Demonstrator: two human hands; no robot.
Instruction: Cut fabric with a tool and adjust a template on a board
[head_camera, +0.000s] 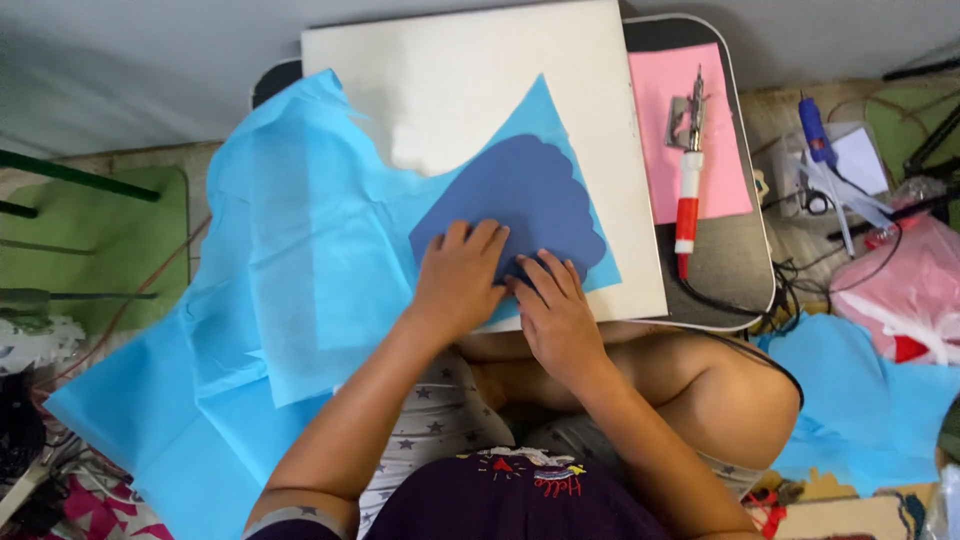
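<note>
**What the view keeps out of sight**

The lower edge of the dark blue paper shape (520, 195) lies under the left hand (458, 280) and the right hand (555, 315), so its outline there cannot be traced, nor whether either grip pinches it or only presses flat. Away from the grips to the left, the light blue fabric (280, 270) runs down over the lap and off the bottom edge. Beyond the grips, the white board (470, 90) covers most of the table (730, 270). Far right of the grips, the pink bag (915, 290) is cut by the edge, and the tangle of small tools (830, 170) is too small to identify.
</note>
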